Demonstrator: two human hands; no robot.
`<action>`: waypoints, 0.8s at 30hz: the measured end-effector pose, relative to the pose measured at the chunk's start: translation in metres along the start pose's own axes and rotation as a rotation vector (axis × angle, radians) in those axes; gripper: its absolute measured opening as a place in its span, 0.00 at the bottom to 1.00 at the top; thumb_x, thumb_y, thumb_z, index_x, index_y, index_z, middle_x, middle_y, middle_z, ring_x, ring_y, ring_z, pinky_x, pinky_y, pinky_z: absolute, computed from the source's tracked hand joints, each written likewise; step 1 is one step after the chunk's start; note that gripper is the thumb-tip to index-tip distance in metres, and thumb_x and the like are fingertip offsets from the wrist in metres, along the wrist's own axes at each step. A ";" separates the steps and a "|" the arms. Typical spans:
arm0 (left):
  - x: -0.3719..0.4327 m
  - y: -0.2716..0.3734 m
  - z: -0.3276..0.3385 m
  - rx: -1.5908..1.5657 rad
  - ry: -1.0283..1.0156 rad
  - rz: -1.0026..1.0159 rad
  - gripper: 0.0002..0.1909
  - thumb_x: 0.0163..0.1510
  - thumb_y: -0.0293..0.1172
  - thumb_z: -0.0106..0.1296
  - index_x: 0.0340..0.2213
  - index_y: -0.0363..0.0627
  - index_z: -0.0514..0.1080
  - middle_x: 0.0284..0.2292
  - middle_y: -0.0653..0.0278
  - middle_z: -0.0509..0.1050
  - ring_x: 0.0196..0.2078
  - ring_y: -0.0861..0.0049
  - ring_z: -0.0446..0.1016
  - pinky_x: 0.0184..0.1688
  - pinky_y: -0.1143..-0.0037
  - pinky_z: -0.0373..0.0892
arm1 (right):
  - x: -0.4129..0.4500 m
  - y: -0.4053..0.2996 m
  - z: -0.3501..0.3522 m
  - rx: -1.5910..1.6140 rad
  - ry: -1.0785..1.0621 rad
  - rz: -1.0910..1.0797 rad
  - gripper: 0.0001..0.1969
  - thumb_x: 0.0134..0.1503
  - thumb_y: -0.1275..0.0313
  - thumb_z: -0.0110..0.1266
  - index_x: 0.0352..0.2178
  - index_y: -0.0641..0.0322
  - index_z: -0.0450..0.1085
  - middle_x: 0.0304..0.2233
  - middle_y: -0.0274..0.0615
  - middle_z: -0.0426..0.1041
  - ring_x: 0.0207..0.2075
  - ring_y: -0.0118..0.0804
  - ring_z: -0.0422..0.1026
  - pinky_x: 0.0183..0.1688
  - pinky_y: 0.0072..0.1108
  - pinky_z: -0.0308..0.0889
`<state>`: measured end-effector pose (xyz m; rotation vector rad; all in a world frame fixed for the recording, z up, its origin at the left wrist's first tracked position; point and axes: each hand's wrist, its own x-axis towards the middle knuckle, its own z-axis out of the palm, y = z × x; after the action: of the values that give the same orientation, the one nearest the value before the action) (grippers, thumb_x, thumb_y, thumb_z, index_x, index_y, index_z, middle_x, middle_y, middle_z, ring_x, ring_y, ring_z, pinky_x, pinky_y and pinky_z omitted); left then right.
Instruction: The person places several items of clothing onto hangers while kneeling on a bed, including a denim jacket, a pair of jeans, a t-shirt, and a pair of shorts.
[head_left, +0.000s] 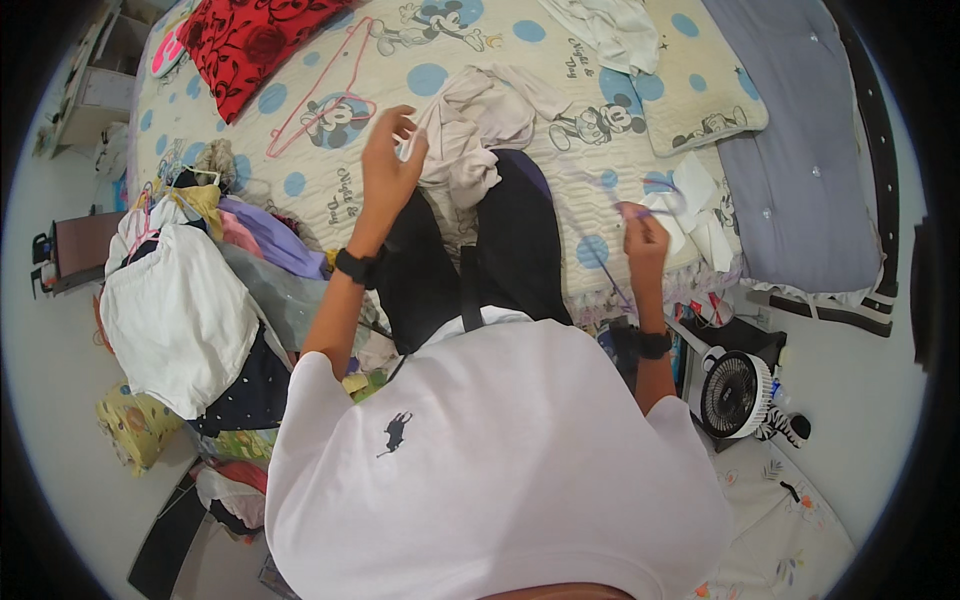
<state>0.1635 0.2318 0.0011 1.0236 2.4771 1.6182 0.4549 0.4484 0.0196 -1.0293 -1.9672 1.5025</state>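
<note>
My right hand (645, 232) is closed on a thin purple clothes hanger (660, 213), which is blurred by motion and held over the bed's right side. Its lower bar slants down beside my wrist. My left hand (394, 154) is raised with fingers apart, at the left edge of a crumpled pale beige garment (480, 120); whether it touches the cloth is unclear. That garment lies partly on the bed and partly across my knees, in black trousers (517, 232). A pink clothes hanger (322, 94) rests on the quilt beyond my left hand.
Printed quilt (427, 79) covers the bed. A red cushion (251, 45) lies far left, white papers (694, 195) to the right. Heaped clothes with a white garment (176, 315) stand at my left. A fan (735, 394) is at my right, beside a grey mattress (802, 172).
</note>
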 end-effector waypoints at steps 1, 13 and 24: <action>-0.004 -0.027 0.013 -0.016 -0.144 -0.033 0.23 0.47 0.31 0.57 0.45 0.39 0.66 0.33 0.55 0.71 0.35 0.66 0.70 0.38 0.69 0.66 | -0.005 -0.004 -0.010 0.189 0.081 0.105 0.09 0.59 0.71 0.47 0.34 0.68 0.71 0.12 0.26 0.57 0.14 0.15 0.52 0.17 0.12 0.47; -0.049 -0.004 0.032 -0.030 -0.647 0.117 0.22 0.38 0.15 0.52 0.40 0.41 0.68 0.34 0.51 0.67 0.41 0.55 0.68 0.44 0.72 0.65 | -0.003 -0.001 -0.006 0.372 0.261 0.070 0.13 0.64 0.65 0.38 0.36 0.64 0.65 0.15 0.26 0.53 0.15 0.16 0.49 0.17 0.12 0.45; -0.114 0.015 -0.086 -0.065 0.020 -0.354 0.11 0.48 0.15 0.45 0.35 0.37 0.68 0.30 0.67 0.70 0.33 0.83 0.66 0.37 0.83 0.62 | 0.018 0.000 0.071 0.021 -0.132 -0.012 0.10 0.62 0.68 0.42 0.35 0.63 0.68 0.17 0.26 0.56 0.19 0.17 0.54 0.21 0.14 0.51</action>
<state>0.2309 0.1056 0.0160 0.5236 2.4234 1.5863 0.3913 0.4192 -0.0032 -0.9302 -2.0383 1.6182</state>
